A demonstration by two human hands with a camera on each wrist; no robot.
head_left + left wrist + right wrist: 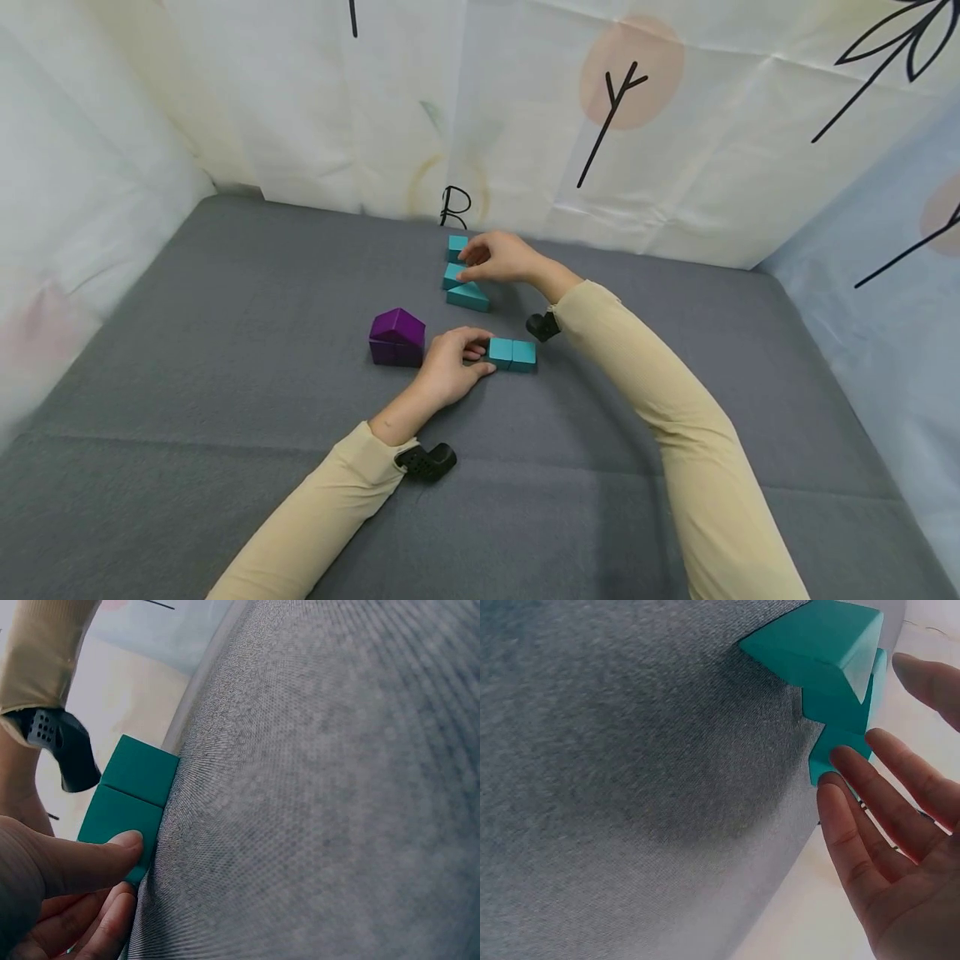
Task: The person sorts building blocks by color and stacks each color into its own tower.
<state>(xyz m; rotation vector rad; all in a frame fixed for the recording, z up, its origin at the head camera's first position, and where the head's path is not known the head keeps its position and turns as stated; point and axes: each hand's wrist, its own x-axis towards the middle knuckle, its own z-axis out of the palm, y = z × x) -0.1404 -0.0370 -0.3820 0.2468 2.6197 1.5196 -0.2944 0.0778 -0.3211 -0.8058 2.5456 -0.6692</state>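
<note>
Two teal cubes stand side by side on the grey cloth. My left hand (pixel 448 365) pinches the nearer-left cube (pixel 500 353) between thumb and fingers; the other cube (pixel 524 357) touches its right side. In the left wrist view the thumb (pixel 124 859) lies across the face of the held cube. Farther back, my right hand (pixel 501 257) hovers with fingers spread beside a short row: a teal cube (pixel 457 247), a second teal block (pixel 453 277) partly hidden by the fingers, and a teal triangular block (pixel 468 297). Those fingers look relaxed in the right wrist view, holding nothing.
Left of my left hand, a purple triangular block (pixel 397 325) sits on top of purple blocks (pixel 396 355). Printed white fabric (pixel 525 150) hangs behind the grey tabletop (pixel 285 333), near the far teal cube. Dark wrist cameras (pixel 427 462) stick out from the sleeves.
</note>
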